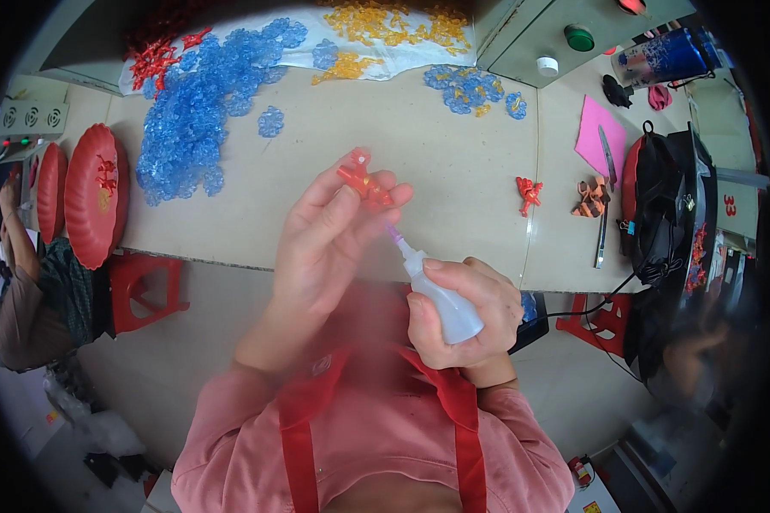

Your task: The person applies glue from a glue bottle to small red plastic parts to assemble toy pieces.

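Between the thumb and fingers of my left hand is a small red plastic figure, with a bit of yellow on it. My right hand is wrapped round a translucent white squeeze bottle. Its thin purple nozzle points up and left, just below the figure and apart from it. Both hands are in front of my body, over the near edge of the table. Another red figure lies on the table to the right.
Blue translucent flower-shaped pieces are piled at left, with yellow pieces at the back. Red scalloped trays stand at the left edge. Tweezers on pink paper, brown-orange scraps and a black bag are at right.
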Tool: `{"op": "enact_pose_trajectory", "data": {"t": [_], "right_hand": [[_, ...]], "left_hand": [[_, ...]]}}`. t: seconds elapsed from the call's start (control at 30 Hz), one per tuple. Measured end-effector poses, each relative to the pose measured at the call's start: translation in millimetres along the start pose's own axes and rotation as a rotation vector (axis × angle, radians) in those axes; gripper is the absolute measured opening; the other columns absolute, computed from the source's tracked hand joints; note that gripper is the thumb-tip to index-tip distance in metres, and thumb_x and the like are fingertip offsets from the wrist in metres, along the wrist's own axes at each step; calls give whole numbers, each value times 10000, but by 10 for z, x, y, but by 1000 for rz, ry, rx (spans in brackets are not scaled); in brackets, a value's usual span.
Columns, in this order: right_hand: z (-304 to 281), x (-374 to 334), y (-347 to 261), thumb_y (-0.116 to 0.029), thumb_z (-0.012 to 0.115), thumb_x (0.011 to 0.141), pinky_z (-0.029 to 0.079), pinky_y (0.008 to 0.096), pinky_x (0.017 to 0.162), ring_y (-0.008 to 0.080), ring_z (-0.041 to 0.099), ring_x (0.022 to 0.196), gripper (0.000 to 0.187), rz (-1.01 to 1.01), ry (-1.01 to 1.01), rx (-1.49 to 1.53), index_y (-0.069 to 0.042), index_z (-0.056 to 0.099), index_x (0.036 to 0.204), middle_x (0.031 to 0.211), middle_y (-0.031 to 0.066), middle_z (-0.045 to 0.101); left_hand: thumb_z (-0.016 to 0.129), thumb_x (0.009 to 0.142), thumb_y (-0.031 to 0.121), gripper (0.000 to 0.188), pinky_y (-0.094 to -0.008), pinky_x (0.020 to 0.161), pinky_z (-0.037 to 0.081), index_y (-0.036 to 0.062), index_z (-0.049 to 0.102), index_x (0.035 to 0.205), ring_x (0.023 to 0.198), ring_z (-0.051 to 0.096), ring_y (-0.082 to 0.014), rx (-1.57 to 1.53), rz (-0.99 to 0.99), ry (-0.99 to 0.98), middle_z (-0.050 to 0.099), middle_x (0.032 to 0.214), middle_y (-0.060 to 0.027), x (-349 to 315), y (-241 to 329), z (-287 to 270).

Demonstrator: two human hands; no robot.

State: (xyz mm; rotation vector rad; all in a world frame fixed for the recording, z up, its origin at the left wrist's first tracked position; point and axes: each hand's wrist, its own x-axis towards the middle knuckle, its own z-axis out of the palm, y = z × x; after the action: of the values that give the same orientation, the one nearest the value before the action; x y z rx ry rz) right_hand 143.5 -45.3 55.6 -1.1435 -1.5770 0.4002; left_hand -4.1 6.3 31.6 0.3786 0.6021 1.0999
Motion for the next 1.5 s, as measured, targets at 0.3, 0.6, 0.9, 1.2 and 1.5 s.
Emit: {"op": "enact_pose_trajectory", "data": {"t": [0.3, 0.6, 0.9, 1.2, 1.5], "right_hand": [[-30, -16, 7, 2, 684, 575, 451, 248, 454, 190, 571, 483, 364, 4, 31, 5, -5, 593, 927, 650, 90, 611], [-36, -31, 23, -3, 683, 588, 456, 252, 456, 196, 583, 495, 353, -2, 48, -8, -1, 592, 930, 660, 96, 614], [-40, -13, 15, -2, 695, 584, 466, 262, 471, 204, 590, 511, 366, 5, 33, -32, -7, 590, 935, 670, 96, 615], [-38, -14, 13, -4, 695, 578, 462, 251, 467, 196, 584, 502, 370, 6, 34, -23, -13, 592, 933, 673, 87, 618], [-33, 1, 0, -1, 695, 571, 443, 245, 442, 179, 563, 477, 361, 1, 5, 16, -18, 592, 917, 668, 74, 615]], "left_hand": [[409, 938, 157, 396, -335, 873, 506, -3, 339, 1293, 1094, 525, -294, 6, -19, 31, 514, 1159, -175, 10, 5, 11], [406, 941, 178, 377, -312, 847, 521, -16, 372, 1263, 1092, 530, -278, -31, -7, 50, 517, 1160, -172, 6, -7, 18], [407, 940, 175, 374, -318, 851, 518, -19, 373, 1258, 1097, 526, -283, -24, -15, 39, 514, 1162, -176, 1, -5, 14], [406, 939, 165, 370, -326, 856, 514, -17, 370, 1259, 1090, 531, -282, -19, -20, 41, 519, 1153, -172, 7, -2, 3], [400, 939, 149, 378, -342, 873, 504, -11, 347, 1277, 1096, 526, -289, 15, -35, 40, 522, 1145, -170, -12, 4, 32]]}}
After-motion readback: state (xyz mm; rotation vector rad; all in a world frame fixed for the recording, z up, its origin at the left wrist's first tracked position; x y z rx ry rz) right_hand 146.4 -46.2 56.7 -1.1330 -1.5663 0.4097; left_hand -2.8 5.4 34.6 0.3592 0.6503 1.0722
